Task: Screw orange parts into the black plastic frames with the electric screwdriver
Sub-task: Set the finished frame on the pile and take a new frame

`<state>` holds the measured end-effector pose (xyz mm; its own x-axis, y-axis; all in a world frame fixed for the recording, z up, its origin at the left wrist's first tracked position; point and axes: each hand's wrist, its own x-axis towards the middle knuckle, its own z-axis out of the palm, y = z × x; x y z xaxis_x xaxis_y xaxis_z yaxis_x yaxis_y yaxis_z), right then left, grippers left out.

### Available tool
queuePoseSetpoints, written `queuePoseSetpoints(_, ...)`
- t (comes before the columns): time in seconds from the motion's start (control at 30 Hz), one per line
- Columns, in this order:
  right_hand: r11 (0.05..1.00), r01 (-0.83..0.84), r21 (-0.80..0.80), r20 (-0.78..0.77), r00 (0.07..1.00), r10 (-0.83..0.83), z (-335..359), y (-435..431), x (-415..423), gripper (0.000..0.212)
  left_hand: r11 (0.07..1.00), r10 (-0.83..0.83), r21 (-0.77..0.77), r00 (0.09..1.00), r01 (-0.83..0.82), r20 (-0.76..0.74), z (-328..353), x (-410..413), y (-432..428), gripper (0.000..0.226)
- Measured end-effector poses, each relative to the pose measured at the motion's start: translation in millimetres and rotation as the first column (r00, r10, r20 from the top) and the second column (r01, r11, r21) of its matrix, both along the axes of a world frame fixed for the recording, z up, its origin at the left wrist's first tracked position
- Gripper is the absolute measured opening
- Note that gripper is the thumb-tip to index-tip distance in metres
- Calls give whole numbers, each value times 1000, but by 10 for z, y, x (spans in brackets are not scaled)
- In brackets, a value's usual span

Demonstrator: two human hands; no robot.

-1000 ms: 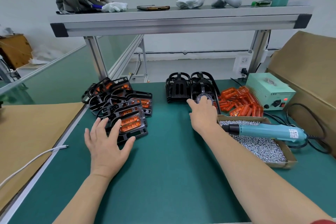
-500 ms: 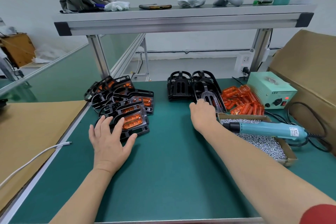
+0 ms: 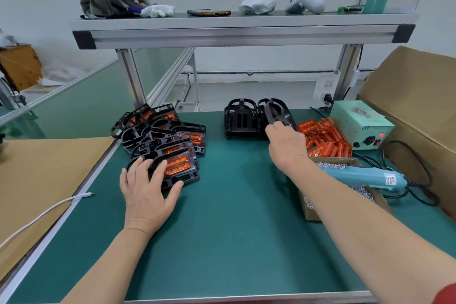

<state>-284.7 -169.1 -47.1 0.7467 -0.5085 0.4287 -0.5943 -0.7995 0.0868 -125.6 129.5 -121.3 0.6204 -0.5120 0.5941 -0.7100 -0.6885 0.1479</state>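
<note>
From my remote seat I see both bare hands over the green tabletop; the left hand lies palm down at the near left, its fingers spread and straight, the tips resting on the near edge of the nearest assembled frame, the thumb out beside that frame's near right corner; that frame carries an orange insert and fronts a loose pile of assembled frames at the left of the tabletop, several overlapping, black with orange showing through; the right hand reaches to the far centre, where its fingers curl round the near end of 1 black plastic frame; the back of the hand hides the fingertips, so I cannot tell exactly how they sit, but the frame sits tilted rather than flat in that grip; just left of it is a stack of empty black frames; just right of the hand a heap of loose orange parts lies between the hand and the mint-green power supply, whose red lamp is lit; the light blue electric screwdriver lies untouched across an open cardboard box of screws at the near right, its bit end hidden behind the right forearm, its black cord looping off to the right; a white cable trails over brown cardboard at the left edge; above, a metal shelf holds cloths, a phone and a white controller.
</note>
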Motion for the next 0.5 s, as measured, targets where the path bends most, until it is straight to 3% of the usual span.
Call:
queuePoseSetpoints(0.07,996,-83,-41,185,979,89,71,-41,-75,17,1000,-10,-11,1000,9,-4,10,-8,2,66)
queuePoseSetpoints(0.13,983,-186,-5,403,899,172,137,-24,-133,15,999,-21,-24,1000,21,-10,27,-23,1,66)
queuePoseSetpoints(0.2,935,-319,154,558,809,184,224,39,-159,22,999,-33,-35,999,33,-7,43,-39,-1,66)
queuePoseSetpoints(0.27,820,-479,314,645,741,187,292,113,-178,32,998,-43,-38,999,43,-3,58,-55,3,66)
queuePoseSetpoints(0.37,560,-636,531,670,720,182,358,192,-222,30,996,-65,-55,998,65,8,77,-84,6,67)
queuePoseSetpoints(0.43,378,-640,669,624,760,182,367,205,-268,29,992,-92,-84,996,93,16,92,-110,2,71)
queuePoseSetpoints(0.5,332,-553,764,516,833,200,340,174,-300,29,986,-117,-115,993,117,10,106,-150,-5,77)
